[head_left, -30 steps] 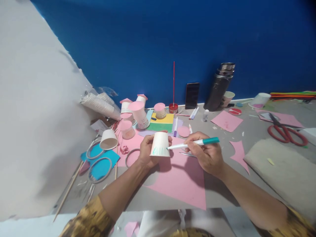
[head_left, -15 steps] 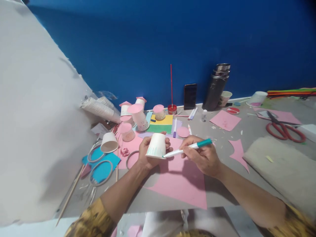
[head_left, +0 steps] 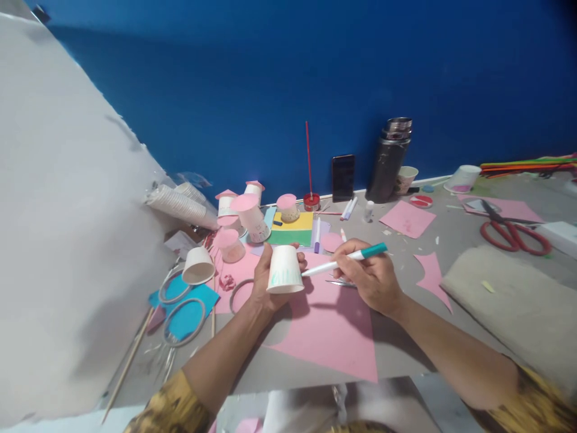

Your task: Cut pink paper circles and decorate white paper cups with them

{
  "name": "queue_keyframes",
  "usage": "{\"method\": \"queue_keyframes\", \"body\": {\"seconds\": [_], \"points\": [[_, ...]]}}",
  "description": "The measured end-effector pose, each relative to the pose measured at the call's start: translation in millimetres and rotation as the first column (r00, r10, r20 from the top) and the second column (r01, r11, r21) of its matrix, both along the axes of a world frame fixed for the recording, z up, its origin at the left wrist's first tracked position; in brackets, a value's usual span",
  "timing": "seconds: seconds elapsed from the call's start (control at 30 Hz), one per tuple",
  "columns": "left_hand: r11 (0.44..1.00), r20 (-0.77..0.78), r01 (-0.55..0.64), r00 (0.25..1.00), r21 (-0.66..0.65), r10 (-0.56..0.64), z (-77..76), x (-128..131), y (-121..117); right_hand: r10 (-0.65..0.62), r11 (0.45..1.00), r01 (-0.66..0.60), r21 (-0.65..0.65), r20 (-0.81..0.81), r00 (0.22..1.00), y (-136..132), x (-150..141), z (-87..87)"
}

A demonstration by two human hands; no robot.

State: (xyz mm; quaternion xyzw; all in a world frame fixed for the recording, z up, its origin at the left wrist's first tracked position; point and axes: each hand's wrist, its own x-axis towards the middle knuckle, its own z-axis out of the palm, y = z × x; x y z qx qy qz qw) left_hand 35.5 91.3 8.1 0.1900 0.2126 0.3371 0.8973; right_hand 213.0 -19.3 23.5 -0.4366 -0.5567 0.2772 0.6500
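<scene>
My left hand (head_left: 265, 279) is wrapped round a white paper cup (head_left: 285, 264), held upside down with its rim at the bottom. Green strokes run along the cup's side near the rim. Between the fingers of my right hand (head_left: 372, 276) is a marker (head_left: 349, 258) with a white barrel and a teal end. Its tip points left and lies at the cup's right side; whether it touches cannot be made out. Beneath both hands a large pink paper sheet (head_left: 333, 343) covers part of the grey table. Scissors tips (head_left: 340, 282) show partly behind my right hand.
Behind my left hand stand several cups with pink paper tops (head_left: 247, 204). Stacked cups (head_left: 180, 201), an overturned cup (head_left: 198, 266) and grey rings (head_left: 184, 322) lie left. A phone (head_left: 343, 178) and flask (head_left: 390, 161) stand at the wall. Red-handled scissors (head_left: 516, 237) and cloth (head_left: 500, 300) lie right.
The marker tip moved down to the cup's rim, then back up along its right side. The cup has been tilted and turned a little in my left hand. The view shifted slightly.
</scene>
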Motion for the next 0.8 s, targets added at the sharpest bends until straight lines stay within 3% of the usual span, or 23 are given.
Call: {"method": "queue_keyframes", "body": {"seconds": [0.23,0.4,0.63,0.8], "points": [[0.998,-0.151,-0.041,0.988,-0.039,0.035,3.0,2.6,1.1,-0.085,0.991,0.069,0.118,0.140,0.986,-0.8,1.9,0.8],[1.000,-0.141,-0.021,0.990,0.021,0.024,6.2,3.5,-0.5,-0.142,0.974,0.098,0.206,0.213,0.967,-2.2,4.8,0.9],[0.995,-0.138,-0.007,0.990,0.098,0.021,3.5,1.6,-1.3,-0.043,0.993,0.014,0.120,0.243,0.969,-3.7,4.9,2.0],[0.995,-0.119,0.015,0.993,0.103,-0.002,2.8,0.9,-1.9,-0.059,0.997,0.051,0.060,0.126,0.990,-4.7,3.2,4.9]]}}
